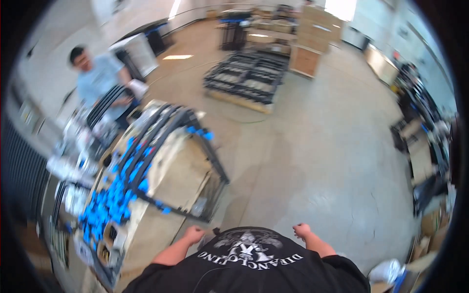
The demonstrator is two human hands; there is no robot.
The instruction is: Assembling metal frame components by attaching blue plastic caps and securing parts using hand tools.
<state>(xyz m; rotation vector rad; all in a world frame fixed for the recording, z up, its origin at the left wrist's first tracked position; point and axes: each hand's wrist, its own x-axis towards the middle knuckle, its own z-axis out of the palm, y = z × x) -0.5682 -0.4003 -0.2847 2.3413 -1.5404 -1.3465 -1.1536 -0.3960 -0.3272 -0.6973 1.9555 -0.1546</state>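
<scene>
My left hand (194,235) is low in front of me, left of my black shirt, with its fingers curled in. No object shows in it. It is nearest to the front corner of a workbench (146,239) but apart from it. To the right of the shirt, my right hand (302,231) hangs over the floor, loosely closed, and nothing shows in it either. On the workbench lie a heap of small bright blue pieces (105,210) and several long black bars or frames (146,156). Some blue pieces sit along the bars. Fine detail is blurred.
Behind the bench stands a person in a light blue shirt (100,78) beside dark bars and clear plastic wrapping. A pallet of black frames (246,78) is ahead, near a tall wooden crate (307,61). Boxes, dark parts and a plastic bag (386,269) line the right side.
</scene>
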